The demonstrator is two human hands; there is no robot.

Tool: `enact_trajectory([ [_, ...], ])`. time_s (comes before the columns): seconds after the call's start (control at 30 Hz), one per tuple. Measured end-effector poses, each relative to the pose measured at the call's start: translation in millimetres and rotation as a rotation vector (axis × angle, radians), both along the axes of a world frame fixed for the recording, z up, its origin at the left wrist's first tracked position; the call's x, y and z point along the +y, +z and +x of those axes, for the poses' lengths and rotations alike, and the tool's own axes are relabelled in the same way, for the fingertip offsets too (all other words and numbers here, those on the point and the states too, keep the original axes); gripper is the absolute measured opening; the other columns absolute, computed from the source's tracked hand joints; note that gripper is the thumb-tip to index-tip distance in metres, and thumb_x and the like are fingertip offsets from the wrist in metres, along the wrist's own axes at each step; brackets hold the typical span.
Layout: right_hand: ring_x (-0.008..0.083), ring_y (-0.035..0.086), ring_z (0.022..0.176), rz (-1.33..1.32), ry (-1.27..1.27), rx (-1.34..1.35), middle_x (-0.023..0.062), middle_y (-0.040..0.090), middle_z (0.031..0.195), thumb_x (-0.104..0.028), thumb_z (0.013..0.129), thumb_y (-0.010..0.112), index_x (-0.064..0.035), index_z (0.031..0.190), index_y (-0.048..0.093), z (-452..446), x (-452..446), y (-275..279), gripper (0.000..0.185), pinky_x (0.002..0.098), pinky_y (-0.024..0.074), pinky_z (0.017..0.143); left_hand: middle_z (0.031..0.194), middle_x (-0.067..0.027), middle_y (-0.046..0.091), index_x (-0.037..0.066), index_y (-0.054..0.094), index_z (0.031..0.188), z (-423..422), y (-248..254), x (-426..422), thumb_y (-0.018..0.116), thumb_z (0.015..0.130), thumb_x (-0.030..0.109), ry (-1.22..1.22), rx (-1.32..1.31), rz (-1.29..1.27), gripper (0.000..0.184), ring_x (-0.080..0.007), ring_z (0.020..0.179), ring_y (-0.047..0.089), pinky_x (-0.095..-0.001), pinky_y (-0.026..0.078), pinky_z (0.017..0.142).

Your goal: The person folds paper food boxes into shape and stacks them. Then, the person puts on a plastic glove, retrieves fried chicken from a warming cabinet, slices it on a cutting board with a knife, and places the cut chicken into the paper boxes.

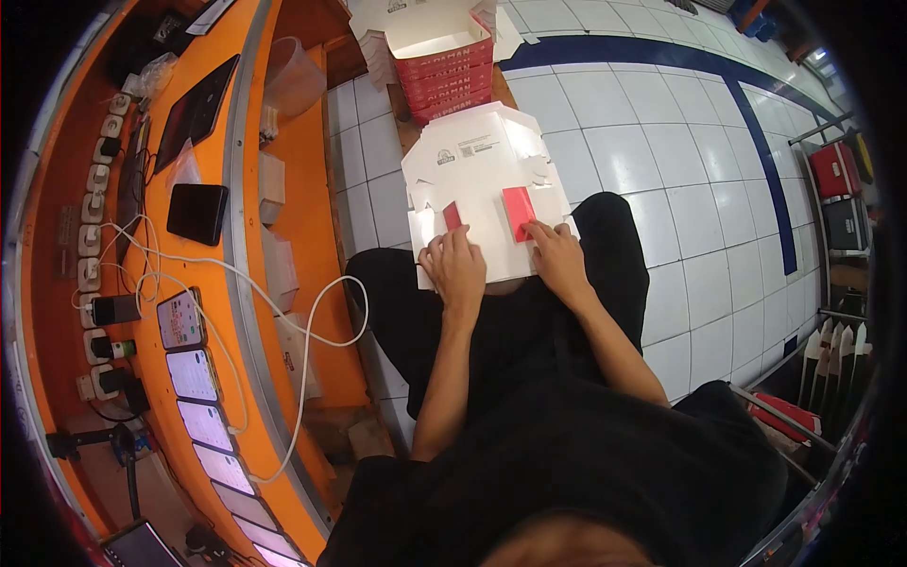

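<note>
An unfolded white cardboard box (pixel 477 194) lies over my lap, with printing on its far part and slots along its sides. Two small flaps stand up from it and show their red outer face: a left flap (pixel 453 216) and a wider right flap (pixel 518 214). My left hand (pixel 455 267) rests on the near left part, fingers bent and fingertips at the left flap. At the lower end of the right flap, my right hand (pixel 559 257) presses with a fingertip, its other fingers curled on the cardboard. The undersides of both hands are hidden.
Ahead stands a stack of folded red-and-white boxes (pixel 444 76). To the left, an orange counter (pixel 248 369) carries a row of lit phones (pixel 196 375), a tablet (pixel 196 111) and a white cable (pixel 304 331) looping over its edge. Metal shelving (pixel 831 312) is at the right.
</note>
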State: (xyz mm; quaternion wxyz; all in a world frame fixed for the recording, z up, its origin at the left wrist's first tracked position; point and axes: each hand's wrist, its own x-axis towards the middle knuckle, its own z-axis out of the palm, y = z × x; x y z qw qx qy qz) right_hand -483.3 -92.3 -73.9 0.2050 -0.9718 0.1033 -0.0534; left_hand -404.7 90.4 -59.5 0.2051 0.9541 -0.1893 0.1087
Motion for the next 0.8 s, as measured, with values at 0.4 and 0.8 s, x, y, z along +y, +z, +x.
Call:
enact_trajectory([
  [0.4,0.0328,0.068,0.097,0.567,-0.543,-0.231,0.0236,0.06,0.123,-0.003,0.093,0.068,0.0024,0.13,0.054,-27.2,-11.1,1.6,0.04,0.0385,0.0573,0.082,0.104,-0.0114,0.074,-0.006,0.07,0.111,53.1,-40.6,-76.1,0.062,0.102,0.014,0.042,1.249,-1.106,0.024,-0.0201,0.089,0.073,-0.0342,0.06,0.082],
  [0.8,0.0353,0.069,0.084,0.511,-0.302,-0.3,0.0194,0.067,0.106,-0.012,0.1,0.064,-0.0009,0.116,0.068,-1.1,8.3,11.4,0.019,0.0432,0.0545,0.073,0.116,-0.0181,0.073,-0.009,0.058,0.136,25.4,-26.4,-73.2,0.063,0.097,0.002,-0.315,1.147,-0.831,0.041,-0.0193,0.1,0.072,-0.0289,0.06,0.082],
])
